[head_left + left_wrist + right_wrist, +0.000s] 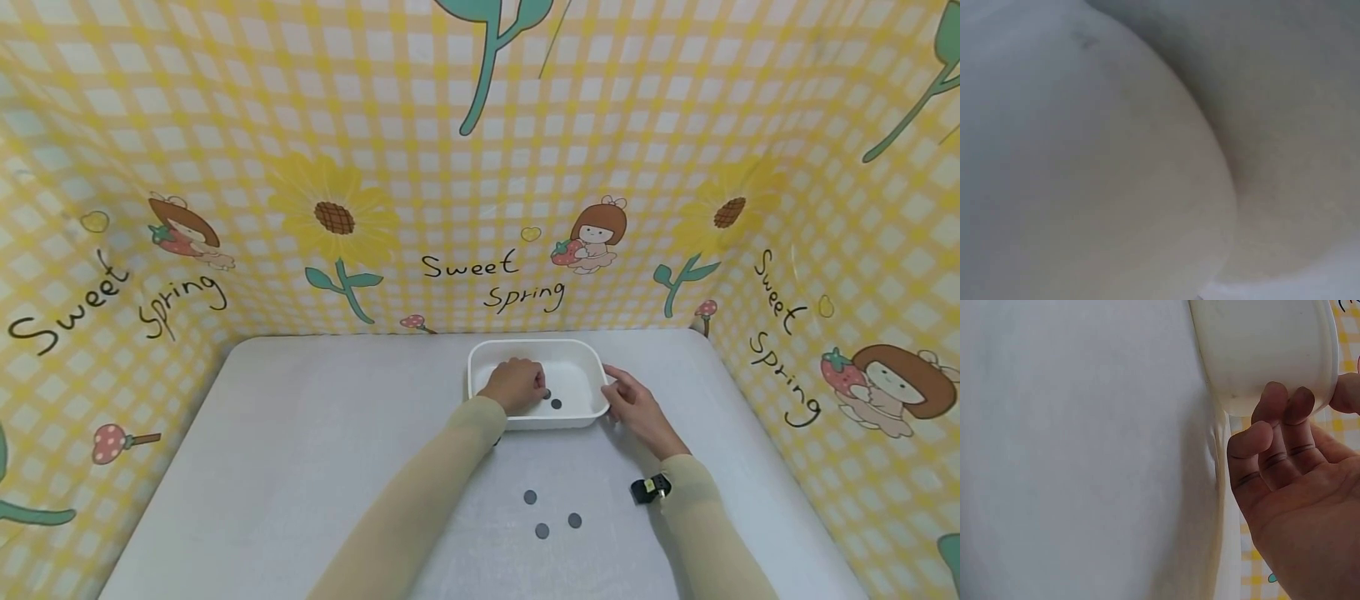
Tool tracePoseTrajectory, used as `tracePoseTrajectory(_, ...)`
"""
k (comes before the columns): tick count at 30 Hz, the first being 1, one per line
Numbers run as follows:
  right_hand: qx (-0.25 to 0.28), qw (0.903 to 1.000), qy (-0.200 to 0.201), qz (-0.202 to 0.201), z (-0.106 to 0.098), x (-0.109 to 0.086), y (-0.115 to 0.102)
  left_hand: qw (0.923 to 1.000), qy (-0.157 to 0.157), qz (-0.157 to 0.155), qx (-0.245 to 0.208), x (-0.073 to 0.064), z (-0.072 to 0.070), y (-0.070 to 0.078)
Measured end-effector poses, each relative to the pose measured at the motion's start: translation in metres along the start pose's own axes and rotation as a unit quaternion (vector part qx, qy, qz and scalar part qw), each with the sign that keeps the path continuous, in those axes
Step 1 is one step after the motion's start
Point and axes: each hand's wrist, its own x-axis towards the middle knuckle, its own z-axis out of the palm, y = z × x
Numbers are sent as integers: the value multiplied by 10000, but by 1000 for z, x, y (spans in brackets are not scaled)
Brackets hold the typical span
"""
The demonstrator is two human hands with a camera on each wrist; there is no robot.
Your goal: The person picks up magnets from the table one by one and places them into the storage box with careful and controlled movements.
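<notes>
A white rectangular tray [555, 422] stands near the back of the table. My left hand [513, 385] reaches over its front left part with curled fingers, the fingertips right at a small dark grey disc [547, 393]. Another grey disc [557, 404] lies just beside it on the tray floor. At the tray's right end my right hand [633, 408] grips the wall and rim. The right wrist view shows fingertips [1270, 400] of this hand against the outer wall of the tray [1266, 350]. Only blurred pale shapes fill the left wrist view.
Three loose grey discs, a back one [530, 497], a right one [574, 520] and a front one [542, 531], lie on the white-covered table [315, 433] between my forearms. A yellow checked cloth [450, 183] rises behind and at both sides.
</notes>
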Motion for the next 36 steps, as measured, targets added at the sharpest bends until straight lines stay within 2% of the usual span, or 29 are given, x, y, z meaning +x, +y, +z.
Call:
tracePoseTrajectory(10,63,10000,-25,-36,1,1,0,9998,41,-21,178,5,9,-4)
tracePoseTrajectory(15,48,10000,-55,-31,2,0,-1,9999,-5,-57,85,4,5,-5)
tracePoseTrajectory(21,-27,10000,-21,-35,1,-1,0,9990,-60,-183,-411,-1,-7,-3)
tracePoseTrajectory(26,-64,9999,6,-80,1,0,1,9968,63,61,-801,-7,-20,0)
tracePoseTrajectory(32,-52,10000,40,-26,2,0,0,9953,241,216,-918,-19,-42,4)
tracePoseTrajectory(36,-86,10000,38,14,1,1,-1,9939,463,258,-966,-29,-56,0)
